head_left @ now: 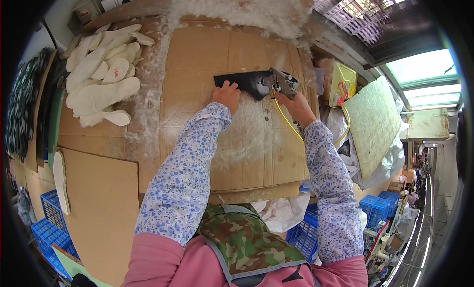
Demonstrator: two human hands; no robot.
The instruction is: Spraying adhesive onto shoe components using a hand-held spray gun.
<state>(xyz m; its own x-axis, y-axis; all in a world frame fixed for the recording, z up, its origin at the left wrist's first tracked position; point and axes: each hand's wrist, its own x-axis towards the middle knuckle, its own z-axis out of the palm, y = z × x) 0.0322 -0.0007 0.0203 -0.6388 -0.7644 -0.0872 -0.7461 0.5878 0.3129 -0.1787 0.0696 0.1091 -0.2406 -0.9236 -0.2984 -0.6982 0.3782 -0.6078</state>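
Observation:
A flat, dark black piece (250,83), bent like an L and perhaps part of a boot upper, lies on a sheet of brown cardboard (197,55). My left hand (227,95) grips its lower left edge with the fingers closed over it. A metal spray gun (283,82) with a yellow hose (288,121) is in my right hand (297,108), fingers wrapped round its handle. The gun's front is close to the right end of the black piece and hides part of it; I cannot tell whether they touch.
Several cream fleecy insoles (106,75) are heaped at the left. Whitish fluff (232,8) covers the table's far edge. A yellow container (342,82) and a stained board (373,129) stand at the right. Blue crates (302,232) sit below the table edge.

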